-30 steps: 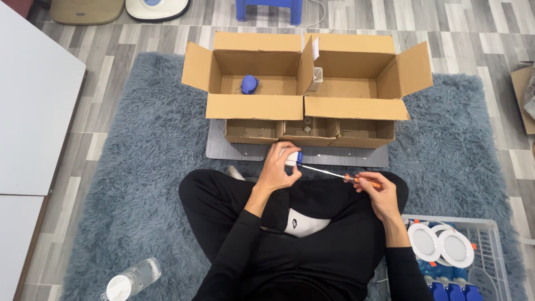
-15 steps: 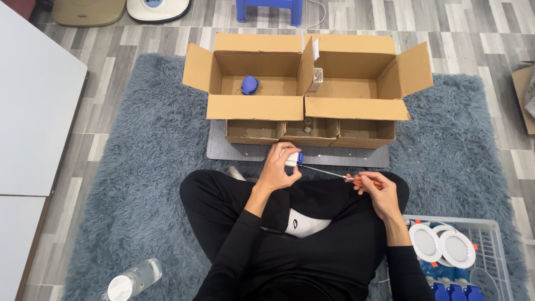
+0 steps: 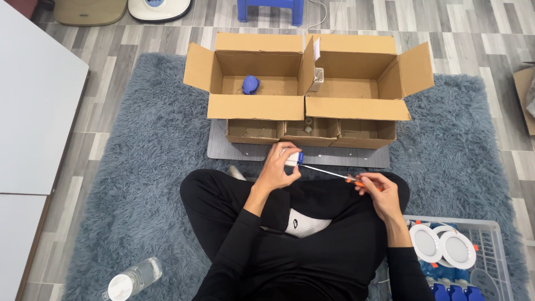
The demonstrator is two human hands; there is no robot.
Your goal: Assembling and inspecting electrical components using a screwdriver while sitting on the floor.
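Sitting cross-legged on a shaggy grey-blue rug [image 3: 139,167] over grey plank floor [image 3: 473,33]; left hand [image 3: 278,167] grips a small white-blue part [image 3: 293,158], right hand [image 3: 376,189] clamps an orange-handled screwdriver [image 3: 334,174]

Even, soft indoor light fills the whole view — bright, with no single strong source to be made out. Shadows are faint: a dim one inside the open cardboard boxes [image 3: 312,83] under their flaps, and a slight darkening on the blue-grey rug [image 3: 139,167] around the seated person's legs. The black clothing swallows detail and reads almost flat. The white table [image 3: 33,106] at the left edge is near blown out, without hard glare. Focus is sharp across the middle — the rug's pile and box edges stay crisp. Straight floorboards bend slightly toward the corners, a mild wide-angle warp
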